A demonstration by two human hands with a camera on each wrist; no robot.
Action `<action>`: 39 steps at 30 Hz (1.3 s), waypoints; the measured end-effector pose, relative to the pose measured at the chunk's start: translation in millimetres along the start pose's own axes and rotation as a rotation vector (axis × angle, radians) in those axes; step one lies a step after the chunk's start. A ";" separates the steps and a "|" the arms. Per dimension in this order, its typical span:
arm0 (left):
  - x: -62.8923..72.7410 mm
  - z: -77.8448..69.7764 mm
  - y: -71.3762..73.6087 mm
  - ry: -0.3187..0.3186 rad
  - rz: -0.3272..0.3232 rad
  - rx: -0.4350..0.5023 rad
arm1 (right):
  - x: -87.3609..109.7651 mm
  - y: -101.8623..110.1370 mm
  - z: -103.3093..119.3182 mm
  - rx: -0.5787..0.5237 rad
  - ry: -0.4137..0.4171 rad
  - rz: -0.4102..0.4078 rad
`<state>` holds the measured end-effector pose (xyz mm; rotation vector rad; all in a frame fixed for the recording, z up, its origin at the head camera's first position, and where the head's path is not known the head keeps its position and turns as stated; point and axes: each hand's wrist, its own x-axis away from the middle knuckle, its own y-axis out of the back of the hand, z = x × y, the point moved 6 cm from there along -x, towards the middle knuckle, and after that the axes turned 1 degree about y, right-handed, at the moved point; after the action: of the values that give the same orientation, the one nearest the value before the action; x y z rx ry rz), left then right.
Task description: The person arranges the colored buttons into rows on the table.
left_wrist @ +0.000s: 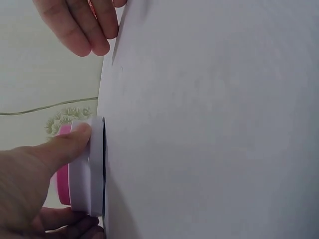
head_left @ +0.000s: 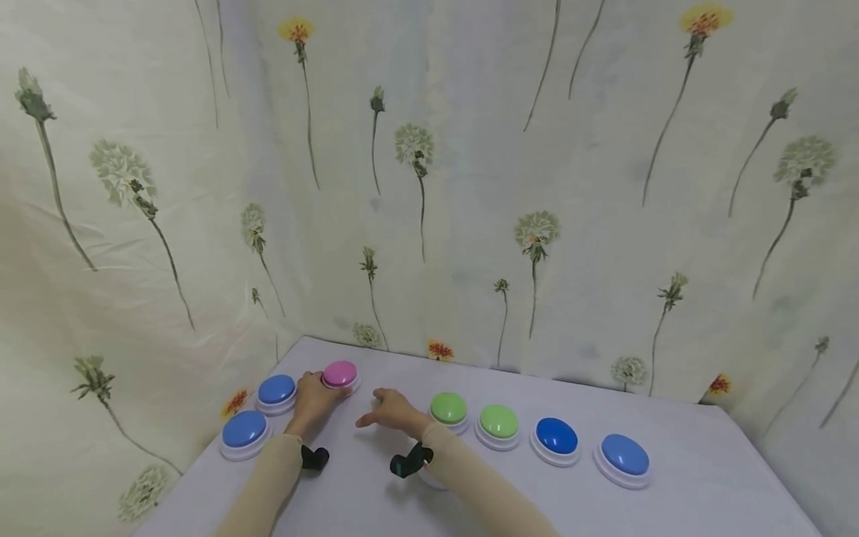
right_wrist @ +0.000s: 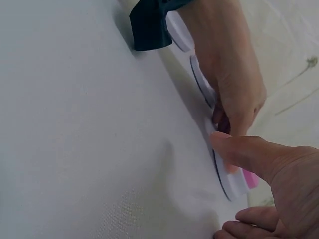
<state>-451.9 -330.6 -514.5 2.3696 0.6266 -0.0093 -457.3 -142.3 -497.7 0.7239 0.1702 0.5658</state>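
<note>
Left hand (head_left: 314,400) gripping; right hand (head_left: 399,412) hovering, loosely spread.

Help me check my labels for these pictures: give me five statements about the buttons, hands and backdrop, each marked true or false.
1. The left hand grips the pink button. True.
2. The backdrop is striped. False: it shows flowers.
3. The right hand holds nothing. True.
4. In the head view, the pink button is right of both green buttons. False: it is left of them.
5. In that view, two blue buttons stand left of the left hand. True.
</note>
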 end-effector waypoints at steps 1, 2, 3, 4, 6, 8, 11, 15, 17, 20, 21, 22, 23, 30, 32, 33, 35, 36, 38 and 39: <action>0.2 0.7 0.8 0.002 0.001 -0.007 | -0.1 -0.5 0.0 -0.003 0.006 -0.002; 0.2 0.7 1.1 -0.001 0.007 -0.015 | -0.2 -0.9 -0.3 -0.002 0.006 -0.002; -0.3 0.0 1.5 -0.011 0.011 -0.033 | -0.2 -1.0 -0.2 -0.005 0.007 -0.002; -0.6 -1.0 1.7 -0.018 0.017 -0.052 | -0.2 -1.0 -0.1 -0.007 0.008 -0.003; -1.8 -2.6 1.4 -0.015 0.040 -0.094 | -0.2 -1.0 0.0 -0.011 0.009 -0.008; -2.2 -4.8 1.5 -0.014 0.062 -0.131 | 0.0 -2.0 0.0 -0.015 0.004 -0.010; -1.6 -6.1 2.8 0.010 0.072 -0.156 | 1.3 -4.6 0.7 -0.011 0.013 -0.009; -1.1 -4.2 4.8 0.011 0.048 -0.123 | 3.3 -6.9 2.4 -0.001 0.026 -0.008; -1.7 -1.8 4.3 0.002 0.051 -0.097 | 4.0 -5.9 3.2 0.004 0.026 -0.014; -2.9 0.7 4.0 -0.028 0.072 -0.058 | 4.0 -4.3 1.8 0.007 0.019 -0.017; -3.1 1.2 4.2 -0.042 0.082 -0.050 | 4.0 -3.6 1.3 0.007 0.017 -0.018; -2.8 1.3 4.7 -0.052 0.097 -0.035 | 4.1 -2.7 1.0 0.003 0.016 -0.018; -2.5 1.2 5.2 -0.065 0.114 -0.027 | 4.2 -2.1 0.3 0.001 0.013 -0.017; 4.4 5.9 17.1 -0.134 0.261 -0.060 | 2.0 -4.7 1.3 0.014 0.018 0.008; 6.4 8.2 20.2 -0.138 0.288 -0.075 | 0.9 -5.7 1.1 0.025 0.020 0.019; 7.3 8.7 21.4 -0.145 0.299 -0.079 | 0.7 -5.5 1.6 0.022 0.023 0.025; 9.0 8.8 23.0 -0.162 0.325 -0.079 | 0.4 -5.4 1.9 0.019 0.028 0.034; 9.9 9.2 23.5 -0.169 0.336 -0.077 | 0.6 -5.2 2.3 0.006 0.029 0.041; 12.0 9.7 23.9 -0.182 0.364 -0.059 | 0.8 -5.6 2.0 -0.015 0.039 0.052; 13.8 9.4 24.3 -0.179 0.380 -0.046 | 0.2 -6.3 1.4 -0.027 0.044 0.059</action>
<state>-427.5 -346.4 -509.2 2.3738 0.0860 -0.0384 -453.9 -146.8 -500.9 0.6918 0.1820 0.6394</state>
